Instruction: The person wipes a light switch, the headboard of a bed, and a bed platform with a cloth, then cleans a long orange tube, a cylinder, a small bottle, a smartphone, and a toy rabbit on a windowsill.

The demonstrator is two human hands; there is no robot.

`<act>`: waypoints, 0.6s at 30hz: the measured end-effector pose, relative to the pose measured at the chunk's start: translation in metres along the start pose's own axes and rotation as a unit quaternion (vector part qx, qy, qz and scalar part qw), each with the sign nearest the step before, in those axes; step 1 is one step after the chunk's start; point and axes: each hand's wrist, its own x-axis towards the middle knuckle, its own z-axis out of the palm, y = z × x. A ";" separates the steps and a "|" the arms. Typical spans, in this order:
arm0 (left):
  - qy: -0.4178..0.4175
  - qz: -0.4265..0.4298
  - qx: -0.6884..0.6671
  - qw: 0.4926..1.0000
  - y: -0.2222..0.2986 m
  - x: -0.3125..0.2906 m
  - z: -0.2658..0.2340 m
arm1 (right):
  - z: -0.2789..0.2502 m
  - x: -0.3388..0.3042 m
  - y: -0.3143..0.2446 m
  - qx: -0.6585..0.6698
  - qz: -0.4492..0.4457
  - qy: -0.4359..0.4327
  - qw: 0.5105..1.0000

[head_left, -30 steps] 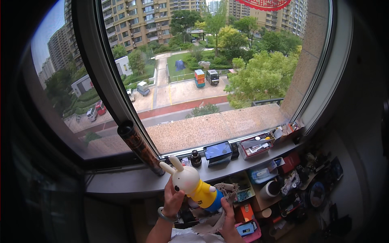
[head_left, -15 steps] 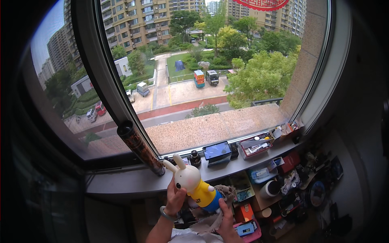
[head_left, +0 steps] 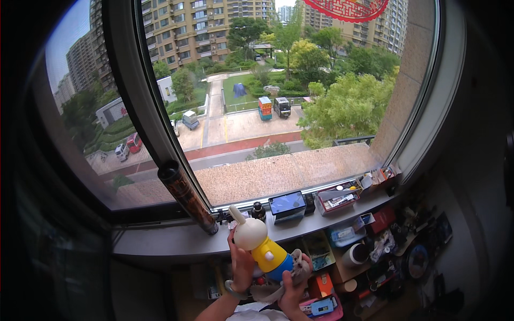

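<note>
A white toy rabbit figure (head_left: 270, 255) in a yellow shirt and blue shorts leans between my hands, its ears toward the window. My left hand (head_left: 242, 263) is closed around the side of its head, by the face. Down at the blue shorts, my right hand (head_left: 293, 289) grips a greyish-beige rag (head_left: 300, 266) bunched against the figure's lower end. Part of the rag hangs down between my wrists. The rabbit's feet are covered by the rag and my fingers.
Ahead runs a windowsill (head_left: 160, 242) below an open window. On it stand a dark patterned tube (head_left: 188, 198), a small dark bottle (head_left: 258, 211), a phone-like screen (head_left: 287, 203) and a box of small items (head_left: 338, 198). Cluttered shelves with a white round container (head_left: 357, 254) lie right.
The rabbit has turned, its face now more toward my left palm and its side showing. The rag has shifted up around its lower end with my right hand.
</note>
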 end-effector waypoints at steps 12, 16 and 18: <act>0.013 -0.073 0.021 0.997 -0.001 -0.019 0.024 | -0.004 -0.019 0.017 -0.076 -0.054 -0.022 0.995; 0.018 -0.096 -0.016 0.995 -0.003 -0.014 0.026 | -0.015 -0.016 0.027 -0.114 -0.105 -0.052 0.987; 0.012 -0.118 -0.087 0.989 -0.003 -0.009 0.021 | -0.021 -0.007 0.030 -0.090 -0.111 -0.083 0.986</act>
